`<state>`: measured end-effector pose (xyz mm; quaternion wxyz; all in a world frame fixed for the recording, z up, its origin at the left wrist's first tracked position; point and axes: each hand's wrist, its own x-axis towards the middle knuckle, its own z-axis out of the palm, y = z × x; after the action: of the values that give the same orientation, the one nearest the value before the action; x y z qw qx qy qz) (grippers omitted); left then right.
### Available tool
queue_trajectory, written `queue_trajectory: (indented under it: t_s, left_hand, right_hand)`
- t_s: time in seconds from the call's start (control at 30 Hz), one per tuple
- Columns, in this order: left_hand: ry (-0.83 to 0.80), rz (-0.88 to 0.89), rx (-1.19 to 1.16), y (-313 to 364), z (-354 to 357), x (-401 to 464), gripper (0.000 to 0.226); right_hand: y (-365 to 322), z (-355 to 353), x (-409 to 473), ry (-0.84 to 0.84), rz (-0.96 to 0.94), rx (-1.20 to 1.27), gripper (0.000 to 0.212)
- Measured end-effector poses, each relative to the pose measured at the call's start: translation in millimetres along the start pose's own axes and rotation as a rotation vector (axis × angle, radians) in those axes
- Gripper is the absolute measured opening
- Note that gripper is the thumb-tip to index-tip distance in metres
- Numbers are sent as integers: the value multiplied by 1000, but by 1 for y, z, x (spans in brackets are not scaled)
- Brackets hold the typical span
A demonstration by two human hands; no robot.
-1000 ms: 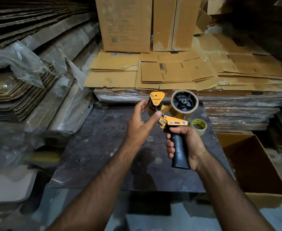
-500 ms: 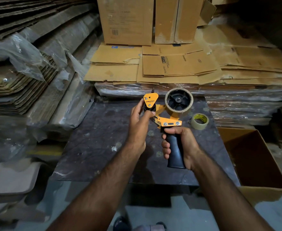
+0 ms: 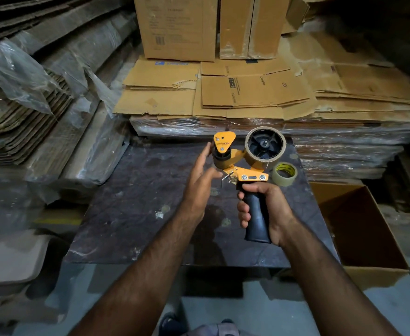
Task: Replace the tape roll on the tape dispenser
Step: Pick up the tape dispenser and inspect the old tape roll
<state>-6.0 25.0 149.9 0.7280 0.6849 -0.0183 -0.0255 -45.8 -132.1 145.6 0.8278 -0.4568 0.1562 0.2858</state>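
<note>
An orange tape dispenser with a black handle is held upright above the dark table. My right hand is wrapped around its handle. A thin, nearly used-up tape roll sits on the black hub at the dispenser's right. My left hand is beside the dispenser's roller end, fingers apart, fingertips close to the roller and the serrated blade; whether they touch it is unclear. A fuller roll of tan tape lies flat on the table just right of the dispenser.
An open cardboard box stands at the table's right. Flattened cartons on plastic-wrapped stacks rise behind the table, with upright boxes on top. Wrapped cardboard bundles lean at the left. A foot shows at the bottom edge.
My left hand let go of the dispenser's roller end, where its thumb had pressed half a second ago, and opened beside it. The dispenser stayed in my right hand.
</note>
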Motion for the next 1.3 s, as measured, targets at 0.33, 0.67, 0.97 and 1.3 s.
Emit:
queue_trajectory:
  t_s: [0.33, 0.67, 0.97, 1.3]
  left_hand:
    - [41, -42, 357, 29, -21, 44, 67]
    - [0, -526, 98, 0, -54, 65, 49]
    - [28, -477, 9, -19, -78, 76, 45]
    - [-69, -242, 220, 4, -123, 99, 37]
  right_hand:
    - [22, -21, 32, 546, -259, -1046, 52]
    - [40, -10, 48, 794, -545, -1577, 58]
    - [47, 6, 64, 824, -488, -1592, 56]
    - [30, 29, 79, 328, 15, -279, 66]
